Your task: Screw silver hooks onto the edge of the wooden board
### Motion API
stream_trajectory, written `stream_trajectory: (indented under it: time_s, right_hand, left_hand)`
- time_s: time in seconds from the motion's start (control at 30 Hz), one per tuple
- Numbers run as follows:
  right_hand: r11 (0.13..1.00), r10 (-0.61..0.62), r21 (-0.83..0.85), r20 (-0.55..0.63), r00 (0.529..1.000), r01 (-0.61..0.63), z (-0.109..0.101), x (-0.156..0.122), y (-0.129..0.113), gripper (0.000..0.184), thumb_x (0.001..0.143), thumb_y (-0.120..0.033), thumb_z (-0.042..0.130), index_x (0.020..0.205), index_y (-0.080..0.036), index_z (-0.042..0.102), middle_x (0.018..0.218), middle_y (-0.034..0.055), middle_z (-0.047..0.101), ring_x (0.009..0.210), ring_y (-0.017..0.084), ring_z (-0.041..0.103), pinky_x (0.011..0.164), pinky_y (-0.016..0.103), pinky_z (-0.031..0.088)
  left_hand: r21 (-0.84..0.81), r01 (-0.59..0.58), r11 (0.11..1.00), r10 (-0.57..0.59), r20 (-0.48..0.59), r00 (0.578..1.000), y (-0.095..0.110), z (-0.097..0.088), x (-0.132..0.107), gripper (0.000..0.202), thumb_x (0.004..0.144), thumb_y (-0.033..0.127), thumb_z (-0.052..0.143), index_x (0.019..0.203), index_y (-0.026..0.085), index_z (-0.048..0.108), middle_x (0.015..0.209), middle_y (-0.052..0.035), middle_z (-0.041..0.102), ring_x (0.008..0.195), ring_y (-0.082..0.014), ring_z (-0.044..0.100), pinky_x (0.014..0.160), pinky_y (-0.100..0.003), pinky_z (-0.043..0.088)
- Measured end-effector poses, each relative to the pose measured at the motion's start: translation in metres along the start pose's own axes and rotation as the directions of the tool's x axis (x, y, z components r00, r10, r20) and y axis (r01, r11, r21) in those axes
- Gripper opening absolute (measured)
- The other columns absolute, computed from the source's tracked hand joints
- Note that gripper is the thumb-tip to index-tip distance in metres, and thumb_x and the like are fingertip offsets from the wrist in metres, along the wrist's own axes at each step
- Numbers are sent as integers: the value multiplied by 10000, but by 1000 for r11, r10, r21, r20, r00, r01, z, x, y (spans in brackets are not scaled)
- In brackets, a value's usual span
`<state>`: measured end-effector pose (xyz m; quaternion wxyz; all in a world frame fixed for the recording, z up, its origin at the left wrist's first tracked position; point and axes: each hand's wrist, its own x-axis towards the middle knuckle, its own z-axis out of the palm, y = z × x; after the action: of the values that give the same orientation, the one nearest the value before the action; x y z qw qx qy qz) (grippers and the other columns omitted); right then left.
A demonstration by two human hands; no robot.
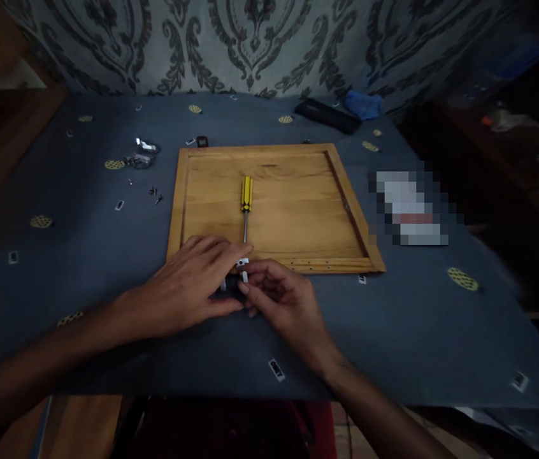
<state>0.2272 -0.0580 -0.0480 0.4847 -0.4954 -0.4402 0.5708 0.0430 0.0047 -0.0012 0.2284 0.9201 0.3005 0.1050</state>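
Observation:
A square wooden panel [298, 210] with a raised frame lies on the blue-grey cloth. On it rests a screwdriver [246, 201] with a yellow and black handle, its tip pointing toward me. Both hands meet at the panel's near edge. My left hand [193, 284] lies palm down, fingers curled over a small white and metal part [242, 268]. My right hand [281, 299] pinches the same part from the right. Most of the part is hidden under the fingers.
Shiny metal fittings [143, 154] and loose screws [155, 193] lie left of the panel. A black flat object [327, 115] and a blue cloth [364, 104] sit at the back. A blurred-out item [410, 205] lies right of the panel. Small tags and yellow discs dot the cloth.

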Motion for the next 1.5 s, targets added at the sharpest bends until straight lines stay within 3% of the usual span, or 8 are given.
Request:
stream_trajectory:
  time_s: [0.87, 1.23, 1.5]
  right_hand:
    - [999, -40, -31, 35, 999, 41, -3, 4, 7, 229, 847, -297, 700, 1041, -176, 700, 732, -4, 684, 581, 114, 644, 526, 243, 535]
    - [996, -80, -40, 52, 995, 82, -4, 5, 5, 340, 888, -347, 661, 1141, -134, 738, 716, 13, 693, 555, 105, 612, 535, 247, 537]
    - [995, -83, -58, 41, 996, 86, -8, 1, 4, 322, 907, -351, 659, 1164, -171, 728, 739, 17, 715, 625, 134, 666, 574, 273, 562]
  left_hand:
    - [157, -77, 985, 83, -36, 996, 4, 2, -3, 567, 919, 296, 717, 1388, 192, 417, 1270, -102, 643, 1169, -280, 592, 993, -427, 484]
    - [189, -35, 981, 46, -54, 997, 5, 5, -3, 699, 857, 272, 791, 1420, 180, 388, 1259, -112, 670, 1198, -293, 605, 1011, -443, 491]
    - [148, 5, 989, 5, -66, 998, 7, 6, -2, 614, 912, 268, 721, 1421, 195, 385, 1268, -107, 683, 1206, -290, 618, 1006, -448, 493]
